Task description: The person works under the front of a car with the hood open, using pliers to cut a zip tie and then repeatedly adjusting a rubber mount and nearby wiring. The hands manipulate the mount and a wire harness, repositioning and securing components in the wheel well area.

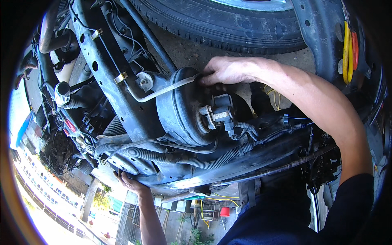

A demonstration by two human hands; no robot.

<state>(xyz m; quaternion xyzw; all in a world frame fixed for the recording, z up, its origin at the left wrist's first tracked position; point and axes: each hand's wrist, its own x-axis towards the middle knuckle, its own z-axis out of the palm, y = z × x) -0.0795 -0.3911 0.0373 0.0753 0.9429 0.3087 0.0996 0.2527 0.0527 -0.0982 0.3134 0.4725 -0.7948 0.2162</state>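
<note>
A dark round canister (175,110) is mounted on the vehicle frame, with a grey connector block (222,114) on its face. A thin metal pipe (167,89) curves over its top. My right hand (222,71) reaches over from the right and bends down at the canister's far side, beside the pipe's end. Its fingers are closed, and what they hold is hidden. Lower left, my left hand (132,183) grips the lower edge of the frame rail (159,177), its fingers partly out of sight.
A large tyre (228,26) lies across the top. Ribbed conduit (208,163) runs along the rail. Yellow and red handles (349,53) hang at the right. Another person's hand (26,67) shows at the far left. Beyond the frame, a red container (225,212) stands on the ground.
</note>
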